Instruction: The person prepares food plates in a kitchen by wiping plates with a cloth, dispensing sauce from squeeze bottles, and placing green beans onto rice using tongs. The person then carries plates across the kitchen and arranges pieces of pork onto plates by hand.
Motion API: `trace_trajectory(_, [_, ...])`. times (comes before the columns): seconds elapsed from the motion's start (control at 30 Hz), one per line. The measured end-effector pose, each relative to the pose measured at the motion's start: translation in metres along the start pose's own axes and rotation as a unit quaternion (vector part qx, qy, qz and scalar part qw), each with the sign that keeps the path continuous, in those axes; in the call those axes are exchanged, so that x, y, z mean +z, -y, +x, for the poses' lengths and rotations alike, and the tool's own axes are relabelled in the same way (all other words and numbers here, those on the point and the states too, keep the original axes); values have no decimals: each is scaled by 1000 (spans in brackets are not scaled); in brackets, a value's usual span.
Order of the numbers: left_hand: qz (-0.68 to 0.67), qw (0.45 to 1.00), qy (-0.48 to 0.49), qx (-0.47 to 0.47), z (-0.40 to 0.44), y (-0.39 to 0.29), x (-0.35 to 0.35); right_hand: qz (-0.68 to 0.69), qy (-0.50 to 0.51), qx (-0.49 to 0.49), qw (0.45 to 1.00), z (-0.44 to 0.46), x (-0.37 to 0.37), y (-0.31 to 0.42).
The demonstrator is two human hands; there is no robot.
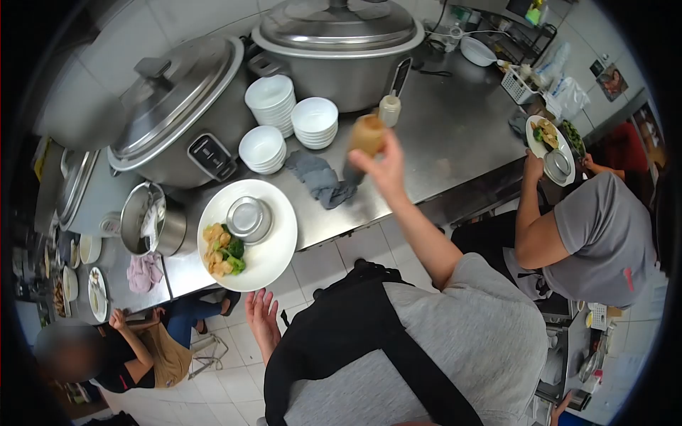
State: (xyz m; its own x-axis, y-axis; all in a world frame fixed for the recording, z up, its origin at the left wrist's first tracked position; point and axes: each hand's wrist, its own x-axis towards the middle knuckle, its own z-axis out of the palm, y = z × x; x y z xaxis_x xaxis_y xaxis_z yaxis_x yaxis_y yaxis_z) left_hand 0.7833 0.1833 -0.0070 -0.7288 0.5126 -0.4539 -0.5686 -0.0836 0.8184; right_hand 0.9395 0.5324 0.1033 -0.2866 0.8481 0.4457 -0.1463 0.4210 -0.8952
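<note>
My right hand (pixel 386 167) is closed around a brown bottle (pixel 367 133), blurred by motion, above the steel counter near a grey cloth (pixel 318 177). My left hand (pixel 263 316) has its fingers apart and is just below the rim of a large white plate (pixel 277 245); whether it touches the plate I cannot tell. On the plate are a round metal bowl (pixel 249 218), broccoli (pixel 233 253) and pale brown pieces of food (pixel 213 241). A small pale squeeze bottle (pixel 389 111) stands behind my right hand.
Two large cookers (pixel 174 106) (pixel 337 35) line the wall, with stacked white bowls (pixel 270 105) before them. A metal pot (pixel 170 231) stands left of the plate. At right a co-worker (pixel 590 234) holds a similar plate (pixel 538 135); another person (pixel 135 355) is at lower left.
</note>
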Motion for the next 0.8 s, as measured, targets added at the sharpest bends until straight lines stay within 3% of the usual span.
trace_trajectory(0.1, [12,1000,0,-27,0,5,4,-170,-193,-10,966,28,-68,-42])
trace_trajectory(0.17, [16,999,6,-37,-2,7,7,-245,-229,-60,940,48,-100,-77])
trace_trajectory(0.3, [32,998,17,-48,-7,9,20,-277,-182,-40,943,82,-120,-119])
trace_trajectory(0.37, [33,998,6,-46,-9,10,23,-226,-95,-7,970,95,-114,-124])
trace_trajectory(0.5, [40,998,5,-44,-13,11,24,-156,-44,22,986,102,-93,-130])
trace_trajectory(0.6, [37,998,-7,-41,-23,9,23,-150,-30,15,988,95,-80,-137])
trace_trajectory(0.67, [31,999,-18,-29,-24,6,20,-251,-216,-172,928,78,-65,-111])
trace_trajectory(0.8, [32,997,-57,-26,-32,5,10,-131,-129,-129,974,54,-19,-115])
